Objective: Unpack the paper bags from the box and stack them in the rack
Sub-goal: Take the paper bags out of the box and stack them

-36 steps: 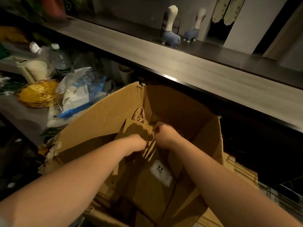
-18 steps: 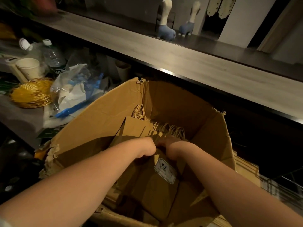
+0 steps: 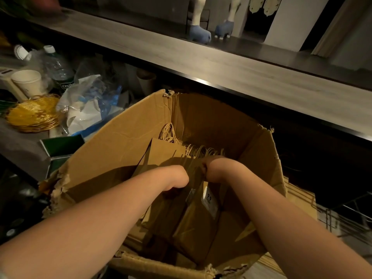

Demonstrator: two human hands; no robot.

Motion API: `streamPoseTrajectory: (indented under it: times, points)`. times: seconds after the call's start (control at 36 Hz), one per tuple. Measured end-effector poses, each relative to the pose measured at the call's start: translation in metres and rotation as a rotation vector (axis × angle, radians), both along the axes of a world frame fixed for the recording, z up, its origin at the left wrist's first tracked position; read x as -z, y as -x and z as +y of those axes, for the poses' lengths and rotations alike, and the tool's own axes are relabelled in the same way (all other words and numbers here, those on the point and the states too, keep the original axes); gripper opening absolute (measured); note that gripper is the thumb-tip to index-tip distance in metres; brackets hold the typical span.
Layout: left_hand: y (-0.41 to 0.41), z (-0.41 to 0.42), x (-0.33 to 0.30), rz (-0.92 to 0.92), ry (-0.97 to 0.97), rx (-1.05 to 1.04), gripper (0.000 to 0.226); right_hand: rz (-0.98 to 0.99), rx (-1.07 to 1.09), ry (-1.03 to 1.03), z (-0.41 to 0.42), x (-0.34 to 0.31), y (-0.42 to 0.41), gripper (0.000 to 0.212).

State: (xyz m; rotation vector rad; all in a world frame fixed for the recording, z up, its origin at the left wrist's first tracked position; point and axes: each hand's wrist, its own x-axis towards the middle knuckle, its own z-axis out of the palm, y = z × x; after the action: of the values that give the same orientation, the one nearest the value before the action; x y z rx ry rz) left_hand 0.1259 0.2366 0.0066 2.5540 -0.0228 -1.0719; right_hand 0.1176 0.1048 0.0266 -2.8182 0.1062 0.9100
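A large torn cardboard box [image 3: 124,137] stands open below me, packed with flat brown paper bags [image 3: 161,152] whose twisted paper handles [image 3: 203,151] poke up. Both my arms reach down into it. My left hand [image 3: 177,178] is bent at the wrist and dips behind the top edges of the bags; its fingers are hidden. My right hand [image 3: 209,168] grips the upper edge of the bag bundle, fingers curled over it. A white label reading 99 [image 3: 209,200] shows on a bag below the hands. A wire rack [image 3: 346,216] with stacked brown bags [image 3: 298,200] sits at the right.
A long grey counter [image 3: 221,65] runs diagonally behind the box, with two blue and white figurines [image 3: 199,33] on its far side. At the left lie a yellow wicker basket [image 3: 34,115], a paper cup [image 3: 28,83], a water bottle [image 3: 58,67] and crumpled plastic wrap [image 3: 88,105].
Both hands have sunk lower into the box and closed together on the tops of the bags. The view has tilted downward, and the labelled bag has folded inward.
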Motion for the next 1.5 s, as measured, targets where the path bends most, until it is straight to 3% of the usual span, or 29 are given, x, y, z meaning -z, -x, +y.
streamPoseTrajectory:
  times: [0.11, 0.19, 0.31, 0.36, 0.44, 0.5, 0.58, 0.67, 0.83, 0.94, 1.03, 1.08, 1.14, 1.19, 1.31, 1.39, 1.5]
  points:
    - [0.0, 0.0, 0.002, -0.005, 0.008, 0.005, 0.036, 0.014, -0.011, 0.043, -0.007, -0.003, 0.0, 0.027]
    - [-0.001, -0.001, 0.003, -0.016, 0.045, -0.035, 0.041, 0.004, -0.008, 0.04, -0.007, -0.004, 0.0, 0.017]
    - [0.002, -0.003, 0.001, 0.0, 0.059, -0.056, 0.049, -0.009, 0.003, 0.014, -0.008, -0.006, 0.001, 0.034]
    - [0.004, -0.002, -0.002, 0.057, 0.168, -0.113, 0.04, -0.005, -0.011, 0.0, -0.008, -0.009, 0.003, 0.031]
    - [0.008, -0.004, -0.011, 0.326, 0.463, -0.251, 0.021, -0.041, -0.006, -0.044, -0.009, -0.012, 0.001, 0.008]
    - [0.01, -0.004, -0.012, 0.345, 0.478, -0.215, 0.017, -0.104, 0.016, -0.105, -0.01, -0.013, 0.002, 0.013]
    - [0.008, -0.004, -0.006, 0.142, 0.359, -0.07, 0.013, -0.204, 0.042, -0.236, -0.009, -0.013, 0.004, 0.022]
    - [-0.004, 0.002, -0.006, 0.033, 0.324, -0.051, 0.01, -0.327, 0.104, -0.359, -0.008, -0.013, 0.003, 0.027]
    - [-0.037, 0.04, -0.046, 0.1, 0.484, -0.212, 0.035, -0.542, 0.323, -0.41, -0.013, -0.015, -0.002, 0.059]
    - [-0.042, 0.059, -0.07, 0.123, 0.624, -0.28, 0.039, -0.482, 0.478, -0.453, -0.016, -0.013, -0.002, 0.08]
    - [-0.041, 0.068, -0.083, 0.139, 0.796, -0.292, 0.039, -0.377, 0.669, -0.672, -0.013, -0.015, -0.002, 0.096]
    - [-0.039, 0.072, -0.089, 0.099, 0.925, -0.27, 0.037, -0.275, 0.865, -1.03, -0.012, -0.019, -0.002, 0.101]
    - [-0.037, 0.073, -0.094, 0.022, 1.043, -0.273, 0.038, -0.162, 0.952, -1.479, -0.016, -0.026, -0.002, 0.08]
    - [-0.038, 0.072, -0.094, -0.032, 1.142, -0.312, 0.04, -0.132, 0.847, -1.71, -0.018, -0.034, 0.001, 0.059]
    - [-0.038, 0.071, -0.091, -0.063, 1.199, -0.321, 0.049, -0.167, 0.533, -1.692, -0.014, -0.038, 0.002, 0.07]
    - [-0.035, 0.07, -0.092, -0.037, 1.198, -0.274, 0.044, -0.153, 0.494, -1.732, -0.014, -0.037, 0.003, 0.064]
    - [-0.035, 0.072, -0.09, 0.0, 1.336, -0.261, 0.045, -0.101, 0.44, -1.852, -0.015, -0.04, 0.006, 0.09]
